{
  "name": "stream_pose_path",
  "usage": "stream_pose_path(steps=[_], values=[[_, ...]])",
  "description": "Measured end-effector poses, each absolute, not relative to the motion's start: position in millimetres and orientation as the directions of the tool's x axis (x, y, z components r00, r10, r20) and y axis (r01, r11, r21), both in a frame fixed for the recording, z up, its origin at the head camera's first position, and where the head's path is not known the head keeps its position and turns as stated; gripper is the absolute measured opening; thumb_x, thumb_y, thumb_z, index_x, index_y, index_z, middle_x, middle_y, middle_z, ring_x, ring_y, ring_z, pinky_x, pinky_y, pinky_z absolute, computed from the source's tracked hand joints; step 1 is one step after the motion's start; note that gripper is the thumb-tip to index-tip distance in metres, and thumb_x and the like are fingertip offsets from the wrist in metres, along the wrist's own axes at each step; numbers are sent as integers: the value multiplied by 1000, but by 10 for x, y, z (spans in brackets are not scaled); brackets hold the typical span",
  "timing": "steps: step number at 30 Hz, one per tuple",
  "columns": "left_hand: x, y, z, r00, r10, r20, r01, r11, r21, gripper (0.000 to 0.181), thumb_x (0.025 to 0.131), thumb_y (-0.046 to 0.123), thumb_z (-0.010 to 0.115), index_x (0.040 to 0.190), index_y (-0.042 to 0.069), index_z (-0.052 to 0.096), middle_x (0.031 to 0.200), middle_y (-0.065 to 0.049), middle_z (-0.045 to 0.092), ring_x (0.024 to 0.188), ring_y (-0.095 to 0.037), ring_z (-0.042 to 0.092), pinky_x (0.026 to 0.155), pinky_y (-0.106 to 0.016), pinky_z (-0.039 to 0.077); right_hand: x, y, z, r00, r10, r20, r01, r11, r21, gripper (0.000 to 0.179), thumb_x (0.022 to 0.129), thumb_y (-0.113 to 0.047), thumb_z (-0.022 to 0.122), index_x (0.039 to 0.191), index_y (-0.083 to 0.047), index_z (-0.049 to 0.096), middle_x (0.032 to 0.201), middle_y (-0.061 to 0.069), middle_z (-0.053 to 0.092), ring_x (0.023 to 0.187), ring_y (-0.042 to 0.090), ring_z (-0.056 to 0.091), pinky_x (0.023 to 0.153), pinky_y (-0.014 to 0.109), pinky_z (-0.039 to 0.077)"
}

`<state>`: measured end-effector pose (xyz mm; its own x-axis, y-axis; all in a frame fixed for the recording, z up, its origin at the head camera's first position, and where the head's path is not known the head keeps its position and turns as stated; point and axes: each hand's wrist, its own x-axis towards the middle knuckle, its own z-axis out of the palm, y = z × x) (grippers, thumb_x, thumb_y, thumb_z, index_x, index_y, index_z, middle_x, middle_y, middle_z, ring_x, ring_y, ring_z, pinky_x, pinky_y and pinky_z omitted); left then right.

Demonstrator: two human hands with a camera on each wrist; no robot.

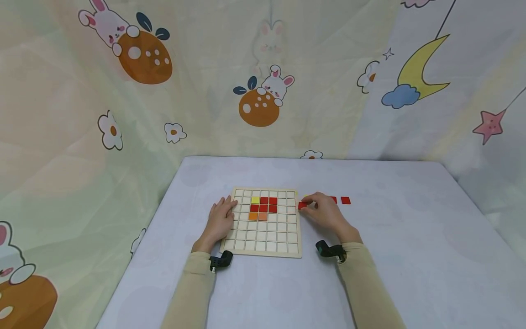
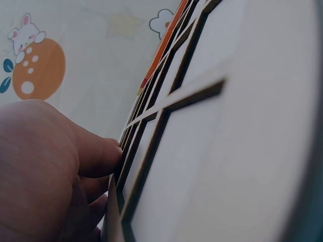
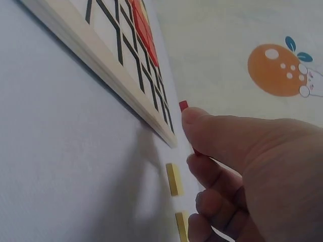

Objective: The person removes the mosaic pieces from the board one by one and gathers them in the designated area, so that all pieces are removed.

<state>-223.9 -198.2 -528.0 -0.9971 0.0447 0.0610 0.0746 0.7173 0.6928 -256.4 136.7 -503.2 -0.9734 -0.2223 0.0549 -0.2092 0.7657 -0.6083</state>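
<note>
A wooden grid board [image 1: 247,246] lies flat on the table. In it sit several red tiles [image 1: 264,208], a yellow tile [image 1: 255,200], an orange tile [image 1: 253,216] and a salmon tile [image 1: 262,217]. My left hand [image 1: 218,221] rests at the board's left edge, its fingertips on the rim. Just past the right edge, my right hand [image 1: 324,214] pinches a red tile [image 1: 302,205] between thumb and fingers. The right wrist view shows this held tile [image 3: 183,105] standing out beyond the thumb, raised above the table.
Right of the board, a loose red tile [image 1: 345,200] lies on the white table [image 1: 411,237], with another red tile [image 1: 334,199] partly behind my right hand. Two yellow pieces [image 3: 173,179] show below that hand in the right wrist view. A printed cloth [image 1: 324,119] hangs behind.
</note>
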Motion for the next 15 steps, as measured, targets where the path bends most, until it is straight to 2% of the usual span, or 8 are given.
stream_pose_path(steps=[3,9,15], values=[[-2235,-1984,-5276,-997,42,62,73,718,692,43,99,8,45,141,5,52,157,-14,30,149,-31,14,122,-47,2,-2578,1410,-5041,-976,-216,33,-192,777,-599,33,86,-26,75,117,-15,71,113,2,64,92,23,53,76,33,49],[-2248,-1995,-5282,-998,44,54,69,719,692,43,99,8,46,141,6,51,158,-14,29,149,-30,13,122,-46,1,-2604,1509,-5048,-975,-221,15,-186,780,-597,31,86,-24,75,115,-13,71,116,5,66,92,23,56,80,36,51],[-2254,-1991,-5288,-997,48,57,74,716,694,43,99,8,46,141,6,52,158,-14,30,149,-31,13,122,-46,1,-2597,1560,-5054,-977,-213,-11,-167,795,-583,29,86,-22,74,114,-12,71,113,7,65,88,23,53,74,33,48]])
